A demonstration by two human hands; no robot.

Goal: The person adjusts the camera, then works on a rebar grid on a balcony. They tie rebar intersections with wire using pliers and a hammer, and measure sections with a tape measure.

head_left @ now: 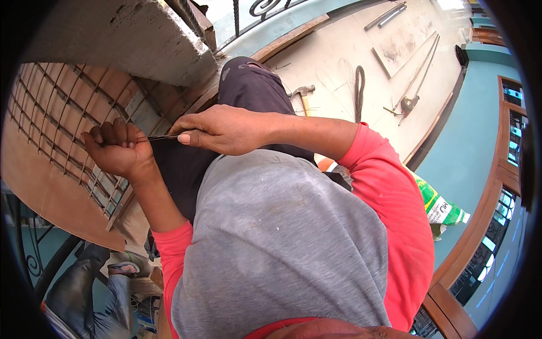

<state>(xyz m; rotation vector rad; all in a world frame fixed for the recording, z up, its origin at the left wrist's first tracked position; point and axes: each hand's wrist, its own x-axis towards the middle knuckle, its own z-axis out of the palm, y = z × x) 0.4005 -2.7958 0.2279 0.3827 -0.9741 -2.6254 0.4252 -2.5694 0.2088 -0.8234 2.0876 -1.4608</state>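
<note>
A thin bunch of dark wire (162,137) stretches between my two hands in front of my lap. My left hand (121,148) is closed around one end, palm turned up and fingers curled. From the other side, my right hand (223,130) pinches the wire between thumb and fingers, its back facing up. The wire's ends inside both hands are hidden. Just beyond the left hand lies a grid of tied steel bars (73,113). My bent knee (248,82) in dark trousers rises behind the right hand.
A rough concrete beam (124,39) stands at upper left. On the pale floor lie a hammer (305,101), a looped wire bundle (359,93), a tape measure (409,104) and metal tubes (385,16). A green-and-white bag (437,204) is at right. Another person's legs (79,285) show at lower left.
</note>
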